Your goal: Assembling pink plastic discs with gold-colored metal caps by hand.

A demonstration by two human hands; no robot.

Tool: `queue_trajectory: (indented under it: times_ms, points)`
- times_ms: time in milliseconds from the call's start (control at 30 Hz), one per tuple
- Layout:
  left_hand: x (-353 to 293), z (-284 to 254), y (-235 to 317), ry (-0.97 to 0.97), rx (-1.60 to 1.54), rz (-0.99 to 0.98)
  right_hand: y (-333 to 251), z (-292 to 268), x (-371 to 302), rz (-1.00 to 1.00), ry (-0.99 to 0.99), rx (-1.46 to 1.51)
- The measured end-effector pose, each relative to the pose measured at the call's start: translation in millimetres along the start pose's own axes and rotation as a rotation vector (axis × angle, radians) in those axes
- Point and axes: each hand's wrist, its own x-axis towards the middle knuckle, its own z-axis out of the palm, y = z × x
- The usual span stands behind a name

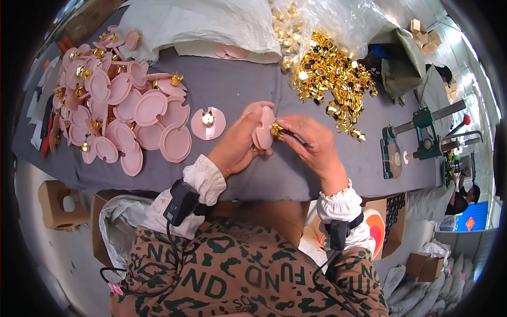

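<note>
My left hand (pixel 238 141) grips a notched pink plastic disc (pixel 264 132), tilted on edge over the grey cloth. Against the disc's right side, the fingertips of my right hand (pixel 312 141) pinch a small shiny gold crown (pixel 276 130); whether it sits in the notch I cannot tell. Just left of my left hand, a single pink disc (pixel 200 130) lies flat with a gold crown (pixel 208 118) on it. Farther left spreads a heap of pink discs (pixel 150 107), several bearing gold crowns.
A pile of gold crowns (pixel 332 71) spills from a clear plastic bag (pixel 338 21) at the back right. A white woven sack (pixel 211 26) with pink discs at its mouth lies at the back. A green hand press (pixel 422 132) stands at the right edge. Other people work beyond.
</note>
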Motion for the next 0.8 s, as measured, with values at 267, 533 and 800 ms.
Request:
queue_trajectory:
  times_ms: [267,533,800]
  points:
    - [-2.1,-4.6,-6.1,0.005,1.159,0.713,-13.3,31.8,-20.4,0.837,0.159,0.933]
    - [0.8,13.1,-3.7,0.525,0.665,0.755,-1.1,27.7,46.2,0.755,0.504,0.876]
    - [-2.5,4.0,-8.0,0.15,0.872,1.116,19.8,1.3,57.7,0.643,0.255,0.292]
